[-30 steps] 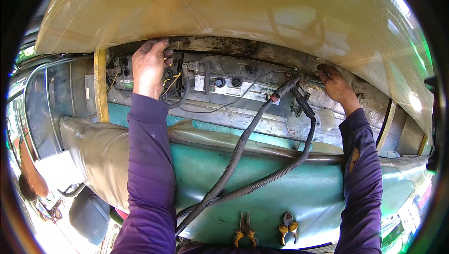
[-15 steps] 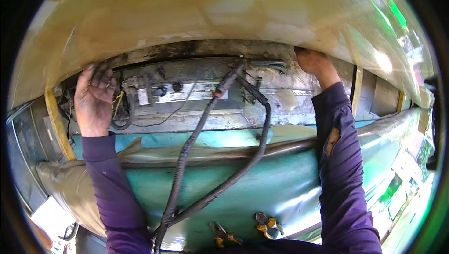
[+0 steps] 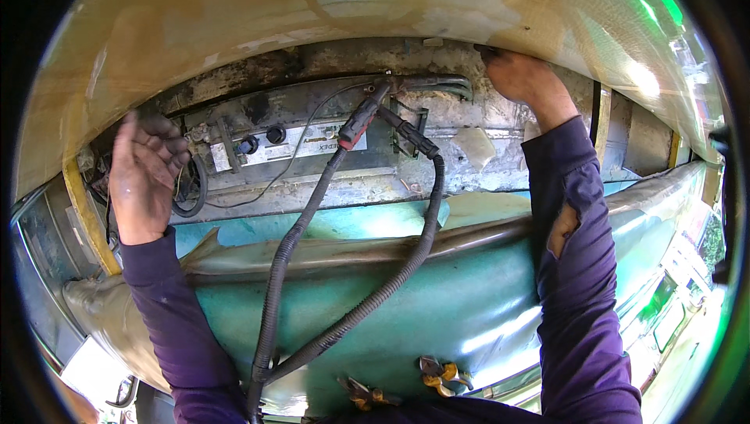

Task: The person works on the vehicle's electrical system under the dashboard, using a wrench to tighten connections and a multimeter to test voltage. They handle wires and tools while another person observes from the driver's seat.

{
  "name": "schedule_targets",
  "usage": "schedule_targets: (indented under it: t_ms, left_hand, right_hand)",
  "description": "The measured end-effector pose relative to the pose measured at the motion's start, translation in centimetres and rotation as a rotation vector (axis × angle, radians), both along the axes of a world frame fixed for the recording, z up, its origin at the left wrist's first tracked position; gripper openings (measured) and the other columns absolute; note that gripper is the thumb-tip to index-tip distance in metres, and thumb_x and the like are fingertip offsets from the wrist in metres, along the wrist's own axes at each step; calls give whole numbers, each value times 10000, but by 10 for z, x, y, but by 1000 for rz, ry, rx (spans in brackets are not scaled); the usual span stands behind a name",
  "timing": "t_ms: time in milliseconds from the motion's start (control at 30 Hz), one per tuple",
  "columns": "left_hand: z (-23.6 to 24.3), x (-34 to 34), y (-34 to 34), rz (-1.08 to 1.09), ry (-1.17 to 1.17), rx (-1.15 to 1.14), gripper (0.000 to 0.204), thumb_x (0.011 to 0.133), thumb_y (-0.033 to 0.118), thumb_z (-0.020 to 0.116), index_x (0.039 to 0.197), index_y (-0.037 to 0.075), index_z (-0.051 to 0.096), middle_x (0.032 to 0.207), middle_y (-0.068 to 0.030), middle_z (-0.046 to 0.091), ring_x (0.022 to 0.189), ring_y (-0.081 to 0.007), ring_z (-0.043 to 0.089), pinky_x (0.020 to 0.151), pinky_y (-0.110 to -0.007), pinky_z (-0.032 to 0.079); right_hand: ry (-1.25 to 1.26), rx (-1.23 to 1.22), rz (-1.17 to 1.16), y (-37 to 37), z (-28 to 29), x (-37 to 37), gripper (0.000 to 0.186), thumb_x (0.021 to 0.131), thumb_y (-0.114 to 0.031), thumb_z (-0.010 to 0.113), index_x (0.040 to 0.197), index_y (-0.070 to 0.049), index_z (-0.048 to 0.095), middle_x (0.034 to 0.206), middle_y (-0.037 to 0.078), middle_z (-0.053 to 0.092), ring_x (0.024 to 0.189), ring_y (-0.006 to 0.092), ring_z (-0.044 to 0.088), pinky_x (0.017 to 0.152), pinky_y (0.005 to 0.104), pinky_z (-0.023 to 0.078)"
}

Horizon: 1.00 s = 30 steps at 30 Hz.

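Note:
My left hand (image 3: 146, 178) is raised at the left beneath the curved yellowish panel (image 3: 328, 2). Its palm faces me, with the fingers loosely bent and slightly smeared, holding nothing I can see. Up at the panel's lower edge on the right is my right hand (image 3: 522, 84), closed, its fingertips mostly hidden by a dark spot. Between the hands lies a dark battery-like box with a white label (image 3: 305, 145) and two round black caps (image 3: 275, 135). Two ribbed black cables (image 3: 280, 287) rise to black connectors (image 3: 359, 123), one with a red ring, touched by neither hand.
A glossy green panel (image 3: 351, 299) with a brown rolled edge spans the near side. Two yellow-and-dark clamp-like pieces (image 3: 441, 375) lie at its near part. Yellow uprights (image 3: 90, 221) stand at both sides, and a loose thin wire (image 3: 293, 160) crosses the box.
My left hand has shifted left and slightly down, off the panel's edge. The right hand has moved a little up and left. The view has tilted, showing more of the strip under the panel.

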State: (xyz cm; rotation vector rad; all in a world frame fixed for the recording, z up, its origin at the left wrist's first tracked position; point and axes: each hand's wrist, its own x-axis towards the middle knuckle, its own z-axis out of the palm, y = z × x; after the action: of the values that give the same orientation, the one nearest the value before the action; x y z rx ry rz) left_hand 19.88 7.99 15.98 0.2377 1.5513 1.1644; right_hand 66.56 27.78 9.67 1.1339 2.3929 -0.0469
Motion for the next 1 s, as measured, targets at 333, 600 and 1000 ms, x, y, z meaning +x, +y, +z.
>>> schedule_targets:
  t_ms: [333,600,1000]
  left_hand:
    - [30,101,-26,-1519,303,186,324,929,315,728,1115,50,714,1165,-164,583,903,-339,670,814,-423,562]
    - [36,99,-24,-1554,274,152,378,912,343,755,1151,55,700,1157,-161,586,910,-312,685,782,-398,574]
    - [42,97,-23,-1546,293,153,626,902,452,764,1335,34,589,1224,-154,583,924,-313,684,784,-385,582]
  right_hand:
    - [123,-79,-100,-5,-6,8,374,920,-219,472,1172,-63,700,1183,232,685,1126,437,633,1013,479,506]
    - [204,33,75,-12,-15,10,337,986,-236,497,1156,-38,710,1174,237,679,1086,411,658,984,491,520]
    - [281,-30,24,-27,4,-12,276,995,-203,578,1120,-18,741,1083,203,720,1002,371,692,894,448,557]
